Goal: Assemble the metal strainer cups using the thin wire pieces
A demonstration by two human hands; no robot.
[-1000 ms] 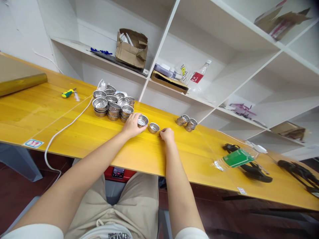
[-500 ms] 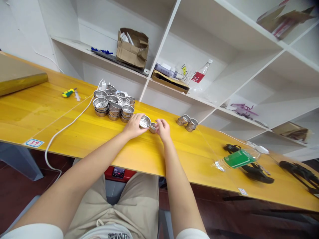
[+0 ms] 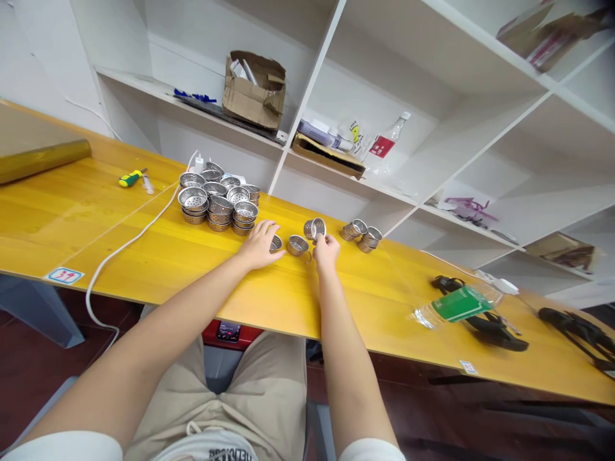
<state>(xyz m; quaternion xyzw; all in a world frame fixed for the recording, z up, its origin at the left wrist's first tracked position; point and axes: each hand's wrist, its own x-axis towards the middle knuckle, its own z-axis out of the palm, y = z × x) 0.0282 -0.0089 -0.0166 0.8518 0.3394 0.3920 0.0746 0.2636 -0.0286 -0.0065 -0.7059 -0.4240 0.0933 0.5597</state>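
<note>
My right hand (image 3: 326,251) pinches a small perforated metal cup (image 3: 316,228), tilted on its side above the table. Between my hands another perforated cup (image 3: 298,245) stands upright on the yellow table (image 3: 269,291). My left hand (image 3: 260,246) is open, its fingers and thumb apart around a third cup (image 3: 275,243), which the hand partly hides; whether it touches that cup is hard to tell. Just beyond my left hand, many such cups are stacked in a cluster (image 3: 221,206). Two short stacks (image 3: 362,235) of them stand to the right.
A white cable (image 3: 129,246) crosses the table on the left, near a yellow-green screwdriver (image 3: 130,178). To the right lie a plastic bottle with a green label (image 3: 461,304) and black straps (image 3: 500,334). White shelves (image 3: 379,83) rise behind the table.
The cup at my left hand is lower, and that hand's fingers have spread. My right hand has lifted a cup and moved slightly right, leaving another cup in view between the hands.
</note>
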